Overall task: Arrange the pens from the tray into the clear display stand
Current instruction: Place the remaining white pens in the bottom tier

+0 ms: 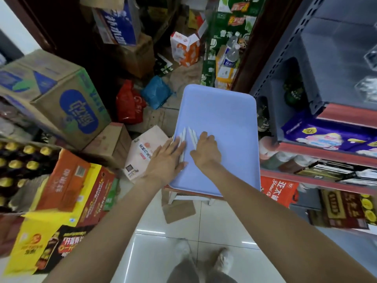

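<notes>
A light blue tray lies on a small stool in front of me. Several white pens lie on its left side, tips pointing away. My left hand rests flat with straight fingers across the left group of pens at the tray's left edge. My right hand lies over two other white pens, its fingers curled down on them; whether it grips them is hidden. Clear faceted plastic shapes, possibly the display stand, show on the grey shelf at the upper right.
Cardboard boxes and drink cartons crowd the floor to the left. A metal shelf unit with packaged goods stands on the right. Red and blue bags lie beyond the tray. White tiled floor and my shoes are below.
</notes>
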